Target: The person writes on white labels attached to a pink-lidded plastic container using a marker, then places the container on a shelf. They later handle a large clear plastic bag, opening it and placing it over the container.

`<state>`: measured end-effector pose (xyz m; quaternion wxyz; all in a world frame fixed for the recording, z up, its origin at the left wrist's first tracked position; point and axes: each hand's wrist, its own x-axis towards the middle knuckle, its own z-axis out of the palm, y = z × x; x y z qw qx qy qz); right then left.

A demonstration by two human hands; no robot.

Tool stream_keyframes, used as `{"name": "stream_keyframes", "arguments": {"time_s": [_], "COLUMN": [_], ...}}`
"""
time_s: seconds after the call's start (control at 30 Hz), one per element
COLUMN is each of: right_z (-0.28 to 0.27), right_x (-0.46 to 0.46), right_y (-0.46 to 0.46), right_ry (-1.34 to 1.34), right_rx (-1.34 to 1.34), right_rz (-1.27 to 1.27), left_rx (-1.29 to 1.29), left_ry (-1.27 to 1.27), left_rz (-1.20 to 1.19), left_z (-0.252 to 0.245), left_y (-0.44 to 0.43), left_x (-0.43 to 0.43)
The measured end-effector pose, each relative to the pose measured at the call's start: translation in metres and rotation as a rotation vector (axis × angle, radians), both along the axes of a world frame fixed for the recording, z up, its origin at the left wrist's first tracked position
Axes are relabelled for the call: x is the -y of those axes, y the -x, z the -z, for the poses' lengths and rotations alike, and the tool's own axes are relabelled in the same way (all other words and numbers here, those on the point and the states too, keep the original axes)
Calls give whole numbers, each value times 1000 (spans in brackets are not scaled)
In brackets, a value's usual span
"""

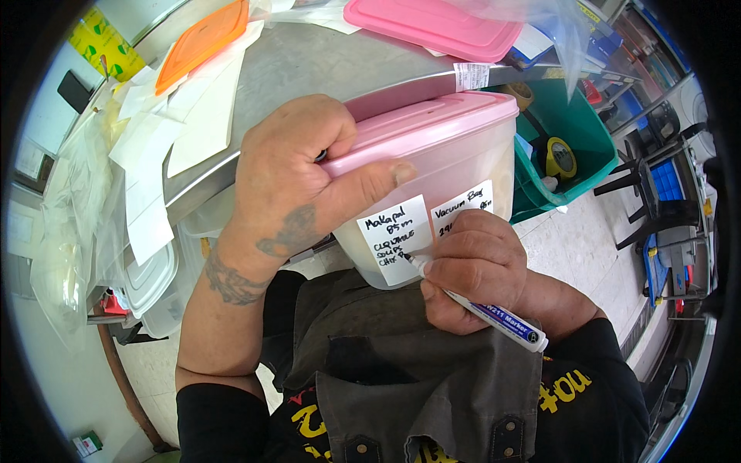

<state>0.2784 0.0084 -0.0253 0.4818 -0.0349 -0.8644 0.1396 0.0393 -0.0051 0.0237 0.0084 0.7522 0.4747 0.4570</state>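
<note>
A translucent plastic container (446, 165) with a pink lid (428, 124) is tilted against the edge of the steel table, its side facing me. Two white labels with handwriting are stuck on that side. My left hand (312, 173) grips the container's lidded rim, thumb on the near side and fingers curled over the lid. In my right hand (477, 269) is a white permanent marker (498, 324), its dark tip at the lower lines of the left label (396, 240). The fingers of my right hand partly cover the right label (463, 205).
On the steel table (295, 58) lie an orange lid (200, 43), another pink lid (434, 26) and white paper sheets (153, 173). A green bin (590, 139) holding a yellow round device stands right of the container. Clear plastic bags hang at the left.
</note>
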Motion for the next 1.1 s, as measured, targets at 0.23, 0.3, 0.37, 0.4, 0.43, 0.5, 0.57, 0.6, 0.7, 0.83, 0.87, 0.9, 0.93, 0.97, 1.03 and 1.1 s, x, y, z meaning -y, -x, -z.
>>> {"name": "stream_keyframes", "arguments": {"time_s": [0.23,0.3,0.37,0.4,0.43,0.5,0.57,0.6,0.7,0.83,0.87,0.9,0.93,0.97,1.03,1.1], "right_z": [3,3,1,1,0,1,1,2,3,2,2,1,1,2,2,3], "right_x": [0,0,-1,-2,-3,-2,-2,-1,-1,-2,-2,-2,-2,-2,-1,-1], "right_y": [1,1,0,-1,-1,0,1,1,2,0,-1,-1,-1,-1,-1,-2], "right_ry": [-13,-11,-11,-13,-14,-4,-6,-14,-19,-15,-17,-20,-23,-13,8,15], "right_rx": [-57,-26,-8,-3,3,-6,-18,-27,-37,-33,-28,-23,-17,-17,-16,-41], "right_rz": [44,38,24,10,-6,7,25,36,37,30,30,28,25,19,12,53], "left_rx": [-7,-7,-15,-21,-28,-32,-27,-21,-17,-18,-14,-18,-22,-26,-19,-20], "left_ry": [0,-3,-4,-8,-12,-20,-24,-24,-21,-16,-17,-19,-21,-23,-19,-19], "left_rz": [-2,-5,-6,-5,-4,-2,1,2,0,2,4,3,1,0,4,8], "left_z": [-1,-1,0,0,0,0,0,0,0,1,1,1,1,1,1,1], "left_y": [0,0,0,1,1,1,1,0,0,0,0,0,0,0,0,0], "left_x": [1,1,1,0,0,0,0,0,0,0,0,0,0,0,0,-1]}}
